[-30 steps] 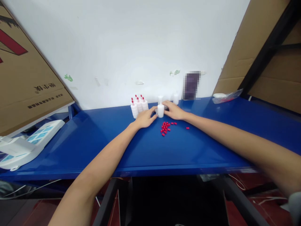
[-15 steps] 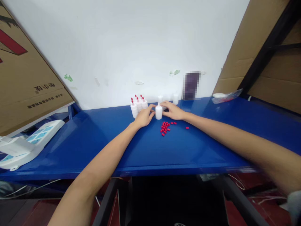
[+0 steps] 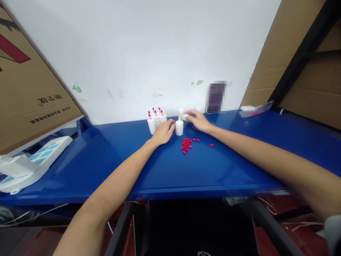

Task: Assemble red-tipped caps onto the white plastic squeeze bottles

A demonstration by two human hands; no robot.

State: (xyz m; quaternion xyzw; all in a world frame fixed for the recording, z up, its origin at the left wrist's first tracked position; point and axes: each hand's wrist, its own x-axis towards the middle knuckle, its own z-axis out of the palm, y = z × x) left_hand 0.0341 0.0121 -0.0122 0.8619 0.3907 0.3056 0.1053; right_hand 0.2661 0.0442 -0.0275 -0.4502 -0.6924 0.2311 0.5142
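My left hand (image 3: 163, 132) rests on the blue table (image 3: 106, 160) with its fingers curled against a small white bottle (image 3: 179, 127) that stands upright and has no cap. Farther back, my right hand (image 3: 197, 121) closes its fingers on another white bottle (image 3: 183, 115) near the wall. A pile of small red caps (image 3: 187, 144) lies just in front of both hands. A cluster of white bottles with red caps (image 3: 156, 118) stands to the left of my left hand.
A white weighing scale (image 3: 29, 163) sits at the table's left end under a leaning cardboard box (image 3: 29, 81). A clear plastic bag (image 3: 254, 108) lies at the back right beside more cardboard. A stray red cap (image 3: 211, 145) lies to the right of the pile.
The uncapped bottle slid slightly left with my left hand. My right hand left it and moved back toward the wall, onto another white bottle.
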